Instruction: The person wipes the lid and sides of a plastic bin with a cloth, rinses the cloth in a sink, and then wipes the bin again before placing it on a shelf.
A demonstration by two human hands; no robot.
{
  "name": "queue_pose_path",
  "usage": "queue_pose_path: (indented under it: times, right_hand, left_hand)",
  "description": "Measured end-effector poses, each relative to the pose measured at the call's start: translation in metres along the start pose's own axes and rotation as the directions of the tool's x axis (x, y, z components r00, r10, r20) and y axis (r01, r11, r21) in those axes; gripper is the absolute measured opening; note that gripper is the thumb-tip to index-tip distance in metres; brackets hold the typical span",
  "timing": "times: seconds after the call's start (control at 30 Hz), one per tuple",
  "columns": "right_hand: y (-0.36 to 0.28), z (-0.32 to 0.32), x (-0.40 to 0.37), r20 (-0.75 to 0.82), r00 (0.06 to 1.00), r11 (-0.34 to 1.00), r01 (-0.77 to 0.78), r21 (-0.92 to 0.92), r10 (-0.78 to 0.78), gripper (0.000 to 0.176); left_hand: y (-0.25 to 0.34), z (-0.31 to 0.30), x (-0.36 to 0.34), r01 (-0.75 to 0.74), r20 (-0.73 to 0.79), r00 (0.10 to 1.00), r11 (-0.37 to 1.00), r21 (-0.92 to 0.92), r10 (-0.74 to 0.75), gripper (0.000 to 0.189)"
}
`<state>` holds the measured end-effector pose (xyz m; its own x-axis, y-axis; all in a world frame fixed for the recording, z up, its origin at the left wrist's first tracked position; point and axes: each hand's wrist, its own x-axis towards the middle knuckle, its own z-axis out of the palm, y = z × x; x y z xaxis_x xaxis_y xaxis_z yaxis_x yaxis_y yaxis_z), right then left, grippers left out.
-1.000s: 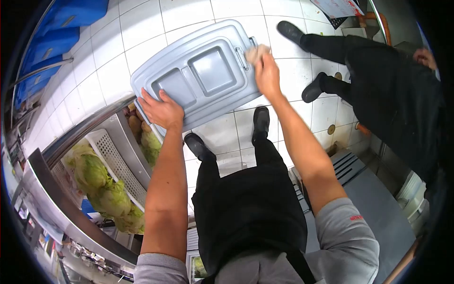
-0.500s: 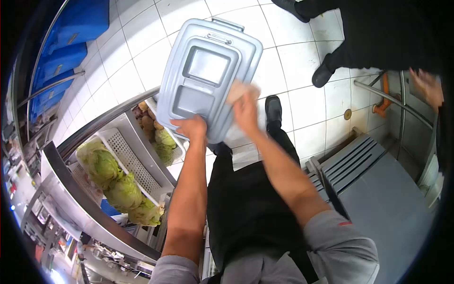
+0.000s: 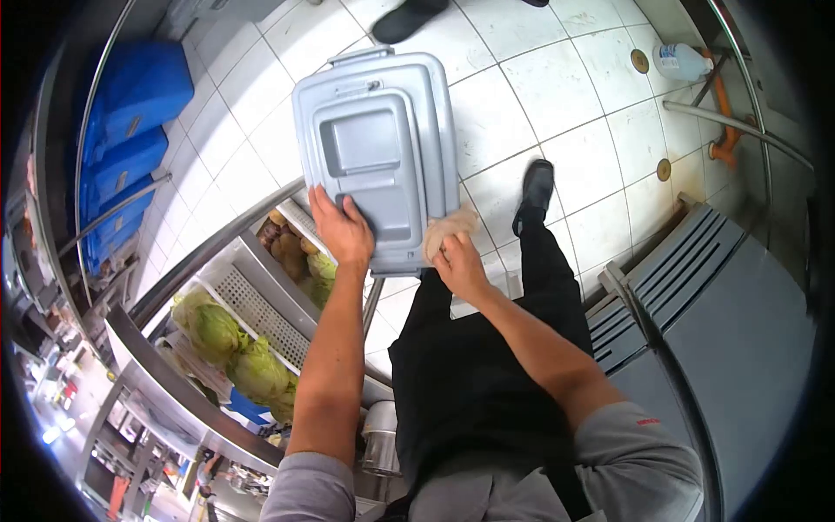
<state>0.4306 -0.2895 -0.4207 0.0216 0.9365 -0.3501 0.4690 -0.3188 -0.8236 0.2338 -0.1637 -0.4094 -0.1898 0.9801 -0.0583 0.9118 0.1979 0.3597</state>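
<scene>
A grey plastic lid with two rectangular recesses lies before me, a raised handle at its far end. My left hand rests on its near left part, fingers stretched and apart, the thumb near the lower recess. At the near right edge of the lid, my right hand is closed on a crumpled beige cloth, which touches the rim. What is under the lid is mostly hidden.
Left of me, white perforated baskets and lettuce heads sit in a metal rack. Blue bins stand far left. A grey slotted unit is at right, a plastic jug far right. Another person's shoe is ahead on the tiles.
My right hand has brought the cloth down along the lid's right side to its near corner. My left fingers have spread flatter. The lid appears turned in view, and the other person has shifted.
</scene>
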Motion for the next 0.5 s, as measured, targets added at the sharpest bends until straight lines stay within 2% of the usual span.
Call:
queue_pose_path:
  times: [0.07,0.13,0.2,0.27,0.37,0.4,0.47,0.5]
  right_hand:
    - [0.005,-0.010,0.052,-0.162,0.954,0.963,0.233,-0.137,-0.254,0.035]
    - [-0.017,-0.032,0.145,-0.289,0.938,0.979,0.158,-0.131,-0.190,0.038]
    - [-0.027,-0.056,0.231,-0.481,0.814,0.946,0.273,-0.178,-0.325,0.034]
    - [-0.034,-0.071,0.271,-0.534,0.842,0.990,0.130,0.049,-0.084,0.032]
    - [-0.005,-0.038,0.214,-0.528,0.840,0.992,0.114,-0.059,-0.127,0.030]
    - [0.009,-0.019,0.167,-0.436,0.900,0.997,-0.034,-0.072,-0.001,0.030]
    - [0.030,0.016,0.055,-0.439,0.898,1.000,0.009,-0.021,-0.017,0.032]
    - [0.035,0.026,0.005,-0.223,0.959,0.984,-0.173,0.035,0.176,0.018]
  left_hand:
    - [-0.003,0.002,-0.008,-0.017,0.006,1.000,1.000,0.010,0.017,0.055]
    - [-0.007,0.004,-0.011,-0.047,-0.009,0.999,0.998,0.030,0.047,0.055]
    - [-0.005,0.004,-0.011,-0.077,-0.007,0.997,0.996,0.037,0.077,0.056]
    - [-0.006,0.004,-0.013,-0.073,-0.002,0.997,0.996,0.049,0.073,0.057]
    - [-0.002,0.006,-0.012,-0.083,-0.018,0.996,0.994,0.074,0.084,0.059]
    - [-0.005,0.006,-0.014,-0.080,-0.011,0.997,0.996,0.047,0.080,0.059]
    - [-0.011,0.008,-0.012,-0.086,0.000,0.996,0.996,0.002,0.086,0.059]
    - [-0.012,0.006,-0.013,-0.072,0.025,0.997,0.996,-0.051,0.074,0.061]
